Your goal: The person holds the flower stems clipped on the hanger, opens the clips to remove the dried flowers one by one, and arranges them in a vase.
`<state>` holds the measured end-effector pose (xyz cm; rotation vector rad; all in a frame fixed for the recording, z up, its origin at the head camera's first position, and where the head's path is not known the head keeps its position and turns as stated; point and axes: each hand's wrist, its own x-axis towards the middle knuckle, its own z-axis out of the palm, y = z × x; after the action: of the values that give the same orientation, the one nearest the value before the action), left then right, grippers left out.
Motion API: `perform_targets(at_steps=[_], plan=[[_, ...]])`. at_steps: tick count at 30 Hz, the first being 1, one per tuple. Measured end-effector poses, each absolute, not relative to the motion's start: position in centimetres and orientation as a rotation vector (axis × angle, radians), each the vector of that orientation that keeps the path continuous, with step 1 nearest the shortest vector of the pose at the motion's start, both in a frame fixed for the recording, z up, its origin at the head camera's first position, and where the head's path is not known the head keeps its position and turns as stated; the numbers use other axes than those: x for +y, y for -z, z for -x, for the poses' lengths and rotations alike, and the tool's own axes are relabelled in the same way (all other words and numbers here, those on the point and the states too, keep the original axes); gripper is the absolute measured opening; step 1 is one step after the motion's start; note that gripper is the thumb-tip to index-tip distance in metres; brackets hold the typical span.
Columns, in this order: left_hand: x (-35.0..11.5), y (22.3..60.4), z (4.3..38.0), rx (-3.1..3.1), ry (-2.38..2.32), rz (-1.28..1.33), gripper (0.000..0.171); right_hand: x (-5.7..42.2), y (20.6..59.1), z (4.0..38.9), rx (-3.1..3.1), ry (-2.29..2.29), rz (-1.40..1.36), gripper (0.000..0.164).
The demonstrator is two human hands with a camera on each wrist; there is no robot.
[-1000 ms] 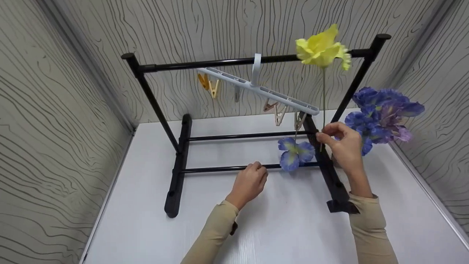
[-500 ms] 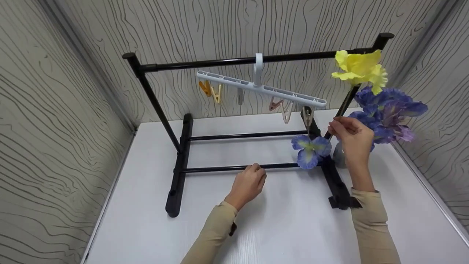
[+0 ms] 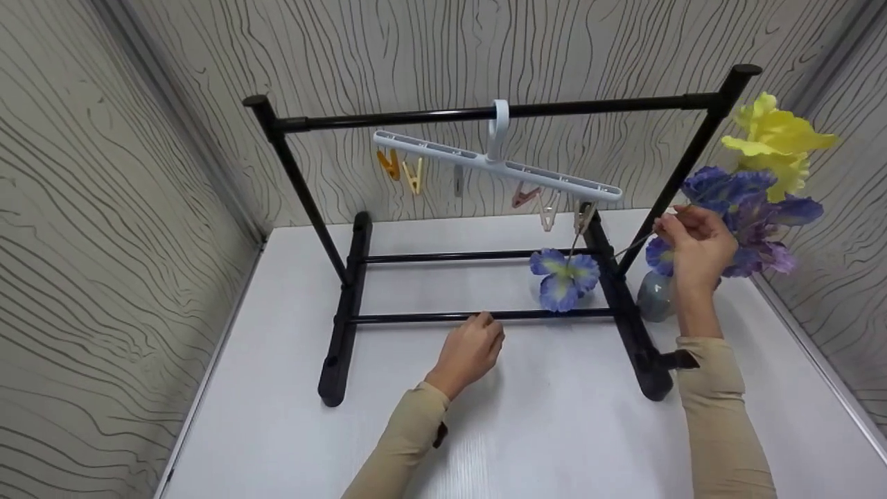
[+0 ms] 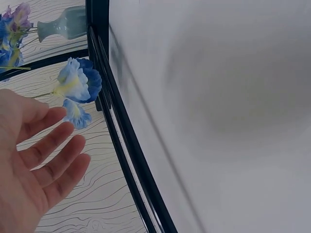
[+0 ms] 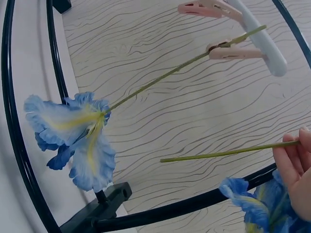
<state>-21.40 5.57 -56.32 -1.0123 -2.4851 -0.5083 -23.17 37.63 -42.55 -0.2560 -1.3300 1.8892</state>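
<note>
My right hand pinches the thin green stem of a yellow flower, whose head is above the blue and purple flowers in a small grey vase. A blue flower hangs head down from a clip at the right end of a white hanger on the black rack. My left hand lies on the white table beside the rack's front lower bar. In the left wrist view that hand holds nothing, with its fingers loosely extended.
Several more clips hang unused along the hanger. The rack stands on a white table closed in by wood-grain walls at the left, back and right. The vase is just outside the rack's right foot.
My right hand has carried the yellow flower from in front of the rack's top bar out to the right, over the vase's flowers. The hanger has swung slightly. The left hand has stayed put.
</note>
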Motion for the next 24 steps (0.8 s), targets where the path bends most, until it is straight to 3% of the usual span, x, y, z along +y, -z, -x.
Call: perform_targets(at_steps=[11, 24], plan=[[5.2, 56.8, 21.4, -2.462, 0.466, 1.011, 0.009, 40.3, 42.6, 23.0, -1.184, -1.816, 0.369, 0.015], [5.3, 57.2, 21.3, -2.497, 0.514, 1.012, 0.009, 42.7, 43.5, 22.1, -1.372, -1.356, 0.516, 0.010]])
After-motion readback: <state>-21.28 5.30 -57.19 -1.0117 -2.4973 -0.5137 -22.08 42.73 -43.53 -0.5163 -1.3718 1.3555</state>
